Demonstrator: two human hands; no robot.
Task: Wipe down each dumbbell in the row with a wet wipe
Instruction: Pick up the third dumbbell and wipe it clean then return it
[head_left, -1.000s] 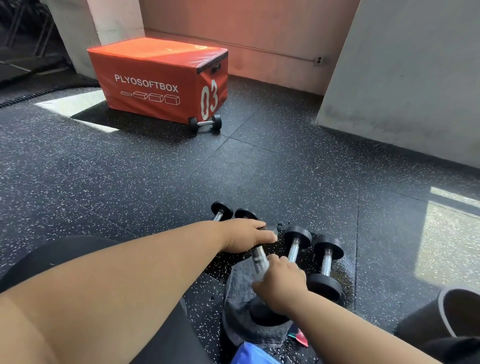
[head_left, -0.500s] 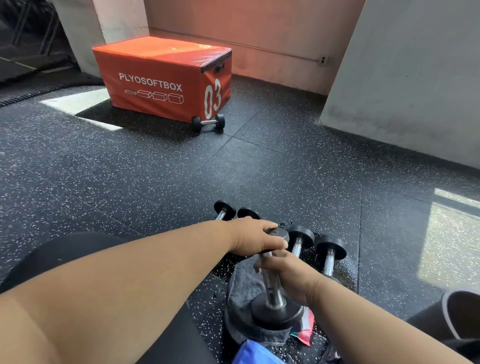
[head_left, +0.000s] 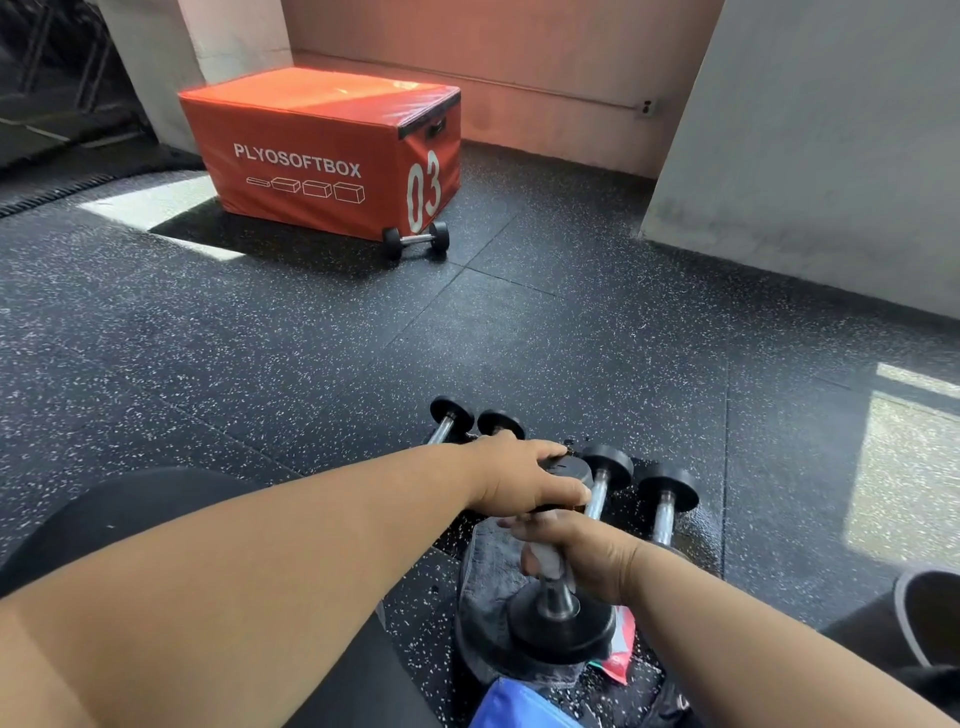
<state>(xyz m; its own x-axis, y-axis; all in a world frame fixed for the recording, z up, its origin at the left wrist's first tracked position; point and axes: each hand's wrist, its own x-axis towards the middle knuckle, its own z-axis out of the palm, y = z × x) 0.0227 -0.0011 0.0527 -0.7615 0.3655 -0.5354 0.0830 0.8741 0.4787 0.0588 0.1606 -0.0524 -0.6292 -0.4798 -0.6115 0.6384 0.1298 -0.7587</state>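
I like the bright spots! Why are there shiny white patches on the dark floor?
Head view: sunlight makes a washed-out patch on the floor at right and another beside the orange box; the box casts a dark shadow forward; the wall behind glows orange; the wide lens curves the edges.

Right hand slides up the dumbbell's handle

The right hand (head_left: 582, 558), a second ago low beside the dumbbell (head_left: 558, 618)'s near head, now grips with the white wipe (head_left: 545, 558) higher up the handle, just under the left hand (head_left: 524, 478); the near head is uncovered below its knuckles.
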